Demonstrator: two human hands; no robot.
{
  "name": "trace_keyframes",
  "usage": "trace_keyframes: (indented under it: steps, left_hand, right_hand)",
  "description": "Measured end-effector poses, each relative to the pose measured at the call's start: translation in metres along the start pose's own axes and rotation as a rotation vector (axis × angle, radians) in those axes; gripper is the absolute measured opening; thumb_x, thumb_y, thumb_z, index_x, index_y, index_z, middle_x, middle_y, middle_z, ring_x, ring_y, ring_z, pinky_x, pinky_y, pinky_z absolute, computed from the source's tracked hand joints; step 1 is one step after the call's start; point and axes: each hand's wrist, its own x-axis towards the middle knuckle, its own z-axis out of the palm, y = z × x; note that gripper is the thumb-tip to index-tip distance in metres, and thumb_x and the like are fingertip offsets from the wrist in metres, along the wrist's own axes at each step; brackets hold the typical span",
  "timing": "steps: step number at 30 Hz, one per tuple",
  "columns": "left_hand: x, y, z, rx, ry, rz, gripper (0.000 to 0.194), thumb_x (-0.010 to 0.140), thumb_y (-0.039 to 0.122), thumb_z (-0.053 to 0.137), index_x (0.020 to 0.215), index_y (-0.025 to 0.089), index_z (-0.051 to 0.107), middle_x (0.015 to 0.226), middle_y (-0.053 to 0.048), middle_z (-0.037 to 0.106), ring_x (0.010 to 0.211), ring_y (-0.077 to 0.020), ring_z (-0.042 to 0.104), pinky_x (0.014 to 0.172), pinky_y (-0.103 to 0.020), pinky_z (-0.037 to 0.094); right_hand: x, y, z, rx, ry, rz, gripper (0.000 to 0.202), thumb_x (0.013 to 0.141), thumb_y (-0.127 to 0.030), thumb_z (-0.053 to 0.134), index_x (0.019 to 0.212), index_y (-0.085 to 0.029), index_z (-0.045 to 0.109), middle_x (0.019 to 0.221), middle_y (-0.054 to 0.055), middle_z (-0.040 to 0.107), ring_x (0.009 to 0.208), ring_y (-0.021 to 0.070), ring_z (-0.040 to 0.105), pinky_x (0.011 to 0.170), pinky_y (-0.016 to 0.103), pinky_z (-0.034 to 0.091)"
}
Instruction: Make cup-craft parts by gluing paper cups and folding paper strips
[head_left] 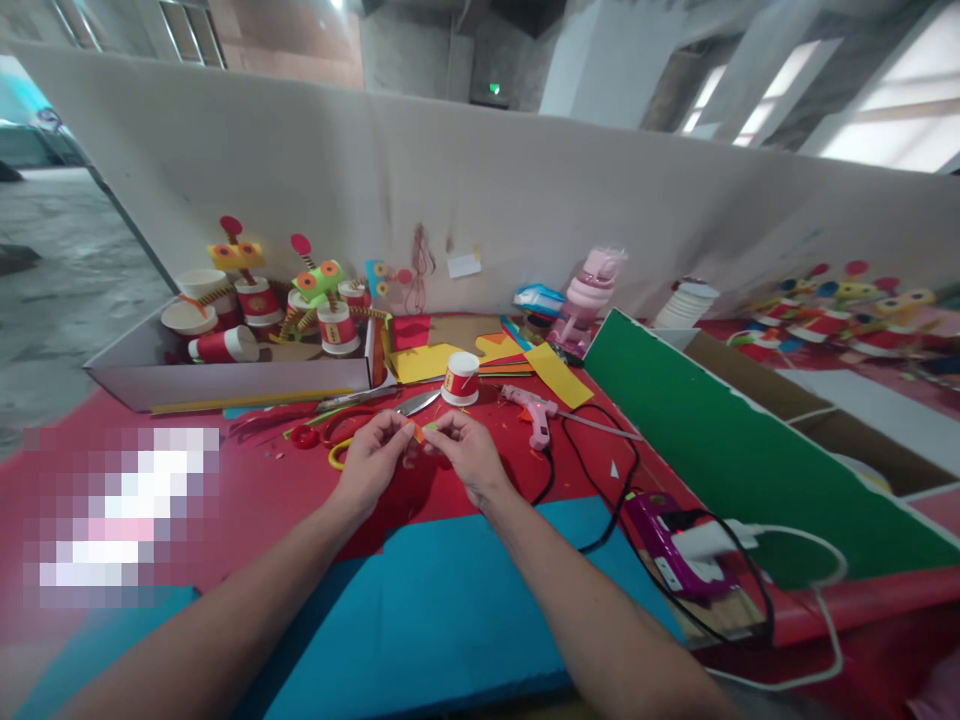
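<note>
My left hand (pixel 377 455) pinches a small piece of orange paper (pixel 415 432) between thumb and fingertips. Close beside it, my right hand (pixel 471 455) has its fingertips closed on a tiny green piece (pixel 430 427), probably paper. The two pieces meet or nearly meet; which, I cannot tell. Just beyond my hands stands a red and white paper cup (pixel 460 380), upside down. Scissors with a bare blade (pixel 420 402) lie behind my left hand, and a yellow handle loop (pixel 339 455) shows beside it. To the right rests a pink glue gun (pixel 537 415).
A white box (pixel 247 388) at left holds cups and paper-cup figures. Yellow paper sheets (pixel 427 362) lie behind the cup. A green-sided box (pixel 705 440), a purple power strip (pixel 667 550) and loose black cables (pixel 621 510) occupy the right. Blue board (pixel 442 610) lies under my forearms.
</note>
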Motion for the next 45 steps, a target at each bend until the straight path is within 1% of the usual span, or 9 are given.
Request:
trace_keyframes:
  steps: [7, 10, 14, 20, 29, 33, 36, 41, 45]
  left_hand:
    - [0.001, -0.001, 0.001, -0.038, -0.034, -0.019, 0.021, 0.082, 0.038, 0.061, 0.082, 0.017, 0.054, 0.062, 0.003, 0.057, 0.052, -0.0096, 0.052, 0.053, -0.022, 0.043]
    - [0.002, -0.004, 0.0, -0.028, -0.032, -0.055, 0.022, 0.08, 0.038, 0.062, 0.08, 0.017, 0.056, 0.062, 0.002, 0.058, 0.053, -0.0098, 0.053, 0.054, -0.022, 0.044]
    - [0.003, -0.008, -0.004, 0.033, 0.003, -0.039, 0.022, 0.078, 0.037, 0.064, 0.077, 0.017, 0.058, 0.06, 0.002, 0.058, 0.053, -0.01, 0.053, 0.053, -0.021, 0.044]
    - [0.004, -0.007, -0.005, 0.131, -0.017, 0.019, 0.019, 0.08, 0.035, 0.062, 0.077, 0.017, 0.06, 0.059, 0.002, 0.058, 0.054, -0.0101, 0.052, 0.052, -0.02, 0.042]
    - [0.003, -0.006, -0.004, 0.117, 0.012, 0.039, 0.02, 0.079, 0.037, 0.063, 0.08, 0.017, 0.058, 0.06, 0.003, 0.056, 0.052, -0.0103, 0.052, 0.052, -0.022, 0.042]
    - [0.005, -0.007, -0.007, 0.204, 0.017, 0.038, 0.021, 0.079, 0.037, 0.063, 0.075, 0.017, 0.059, 0.059, 0.002, 0.057, 0.053, -0.0105, 0.052, 0.052, -0.022, 0.04]
    - [0.004, -0.006, -0.007, 0.251, 0.024, 0.067, 0.019, 0.079, 0.035, 0.063, 0.073, 0.017, 0.06, 0.06, 0.002, 0.058, 0.054, -0.0104, 0.052, 0.053, -0.021, 0.039]
    - [0.003, -0.003, -0.003, 0.091, 0.026, 0.014, 0.019, 0.078, 0.036, 0.064, 0.08, 0.018, 0.058, 0.063, 0.003, 0.058, 0.053, -0.0098, 0.052, 0.053, -0.022, 0.042]
    - [0.003, -0.002, -0.003, 0.071, 0.006, -0.034, 0.021, 0.077, 0.036, 0.065, 0.075, 0.016, 0.059, 0.059, 0.002, 0.057, 0.052, -0.01, 0.052, 0.055, -0.022, 0.042]
  right_hand:
    - [-0.003, -0.006, 0.001, -0.157, -0.004, -0.18, 0.017, 0.073, -0.032, 0.066, 0.069, -0.018, 0.057, 0.064, -0.001, 0.063, 0.06, 0.0134, 0.059, 0.059, 0.025, 0.046]
    - [-0.005, -0.008, 0.001, -0.214, 0.01, -0.207, 0.016, 0.073, -0.031, 0.066, 0.068, -0.018, 0.058, 0.063, 0.0, 0.062, 0.06, 0.0138, 0.059, 0.058, 0.025, 0.046]
    - [-0.002, -0.003, 0.0, -0.174, -0.036, -0.157, 0.014, 0.071, -0.03, 0.066, 0.076, -0.019, 0.058, 0.069, 0.0, 0.064, 0.065, 0.014, 0.061, 0.062, 0.025, 0.048]
    - [0.003, 0.002, -0.003, -0.143, -0.08, -0.087, 0.018, 0.068, -0.03, 0.069, 0.079, -0.018, 0.059, 0.073, 0.0, 0.064, 0.068, 0.0137, 0.061, 0.066, 0.026, 0.05]
    - [0.0, -0.008, -0.001, -0.172, -0.064, -0.164, 0.019, 0.069, -0.03, 0.068, 0.082, -0.019, 0.058, 0.07, -0.001, 0.062, 0.066, 0.013, 0.059, 0.064, 0.025, 0.048]
    - [0.002, -0.002, -0.004, -0.217, -0.083, -0.117, 0.019, 0.069, -0.032, 0.068, 0.077, -0.019, 0.058, 0.071, 0.0, 0.063, 0.067, 0.0142, 0.06, 0.064, 0.026, 0.048]
    - [0.003, 0.001, -0.006, -0.263, -0.112, -0.081, 0.018, 0.069, -0.034, 0.067, 0.07, -0.018, 0.058, 0.068, 0.0, 0.063, 0.063, 0.0132, 0.057, 0.059, 0.025, 0.045]
    - [0.002, -0.001, -0.005, -0.182, -0.039, -0.079, 0.021, 0.069, -0.036, 0.068, 0.069, -0.018, 0.057, 0.064, -0.002, 0.06, 0.057, 0.0109, 0.052, 0.054, 0.023, 0.041]
    - [0.001, -0.004, -0.004, -0.127, -0.028, -0.02, 0.023, 0.067, -0.037, 0.07, 0.069, -0.018, 0.058, 0.062, -0.003, 0.059, 0.057, 0.0109, 0.052, 0.054, 0.023, 0.042]
